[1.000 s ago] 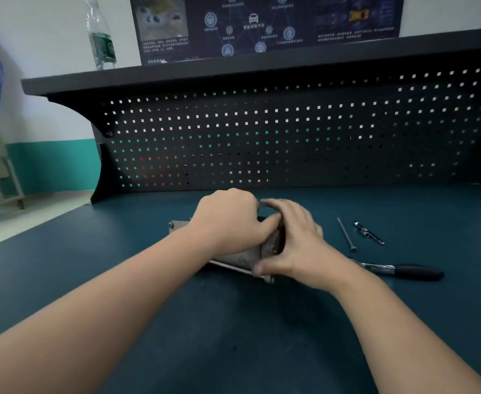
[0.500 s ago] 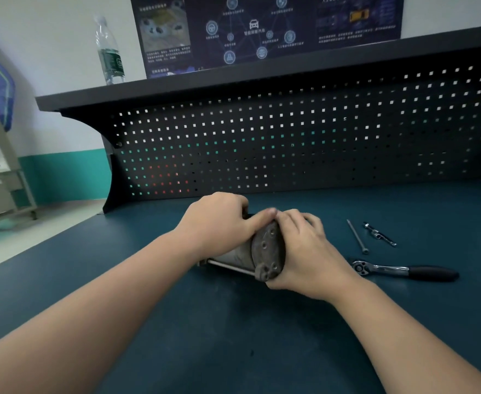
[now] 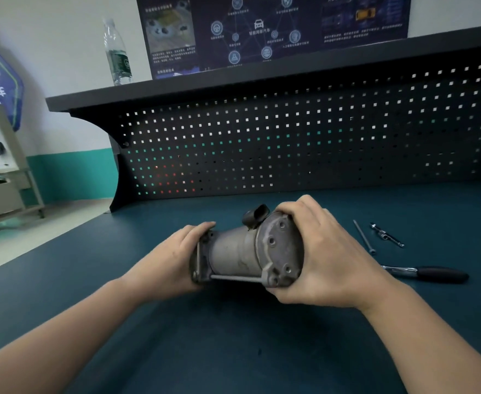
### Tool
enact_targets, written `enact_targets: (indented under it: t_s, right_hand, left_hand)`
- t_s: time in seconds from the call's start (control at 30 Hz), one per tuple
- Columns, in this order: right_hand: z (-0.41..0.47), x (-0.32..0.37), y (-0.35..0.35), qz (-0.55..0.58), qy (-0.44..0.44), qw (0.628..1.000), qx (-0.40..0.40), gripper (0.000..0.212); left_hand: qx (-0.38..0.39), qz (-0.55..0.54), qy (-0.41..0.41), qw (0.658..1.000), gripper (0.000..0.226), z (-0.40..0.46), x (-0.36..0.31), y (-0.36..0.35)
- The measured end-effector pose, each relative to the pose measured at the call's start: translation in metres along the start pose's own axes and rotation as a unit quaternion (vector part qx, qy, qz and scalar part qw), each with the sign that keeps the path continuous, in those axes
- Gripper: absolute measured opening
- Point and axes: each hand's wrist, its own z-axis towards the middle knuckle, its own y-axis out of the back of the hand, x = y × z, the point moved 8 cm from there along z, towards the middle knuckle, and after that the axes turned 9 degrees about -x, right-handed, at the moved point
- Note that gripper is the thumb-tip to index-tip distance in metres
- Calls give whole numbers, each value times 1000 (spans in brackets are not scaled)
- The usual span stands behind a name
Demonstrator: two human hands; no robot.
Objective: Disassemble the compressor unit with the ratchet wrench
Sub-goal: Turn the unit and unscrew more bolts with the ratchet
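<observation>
While the left hand [image 3: 173, 257] grips the compressor unit's [image 3: 245, 251] flanged end, the right hand [image 3: 327, 257] clasps its round end cap, holding it over the surface [image 3: 233, 351]; the ratchet wrench [image 3: 427, 273] lies just right.

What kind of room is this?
Probably an automotive training workshop: a workbench backed by a pegboard, a car-technology poster above, and a ratchet wrench beside the compressor unit.

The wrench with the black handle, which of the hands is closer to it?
Right. The right hand grips the compressor's end cap, just beside the ratchet wrench. The left hand holds the far end, farther away.
</observation>
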Motion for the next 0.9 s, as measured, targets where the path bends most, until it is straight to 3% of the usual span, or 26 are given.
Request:
enact_targets:
  t_s: [0.13, 0.2, 0.3, 0.47, 0.57, 0.63, 0.77, 0.8, 0.83, 0.9]
  right_hand:
    - [5, -13, 8, 123, -92, 987, -38, 82]
    - [4, -22, 3, 202, -162, 964, -52, 82]
    - [1, -28, -7, 275, -218, 934, -62, 82]
    - [-5, -50, -20, 328, -308, 887, -105, 74]
    - [-10, -67, -29, 400, -351, 836, -132, 75]
    - [-12, -76, -32, 415, -362, 822, -149, 77]
    - [-14, -83, -40, 421, -364, 819, -135, 36]
    - [-17, -84, -44, 419, -379, 815, -127, 36]
    - [-20, -87, -47, 403, -397, 816, -120, 49]
    - [-26, -91, -48, 351, -425, 829, -99, 98]
  left_hand:
    - [73, 12, 7, 997, 102, 14, -1, 43]
    - [124, 16, 2, 992, 85, 26, -1, 59]
    - [192, 4, 16, 981, 83, 36, 4, 60]
    - [202, -85, 127, 967, 88, 54, 32, 50]
    - [170, -157, 161, 959, 68, 62, 28, 40]
    - [93, -178, 172, 965, 61, 71, 21, 33]
    - [-90, -171, 205, 959, 37, 87, 14, 24]
    - [-115, -171, 212, 955, 35, 89, 15, 22]
    - [-128, -169, 216, 953, 32, 92, 16, 20]
    - [-126, -156, 217, 955, 26, 99, 19, 16]
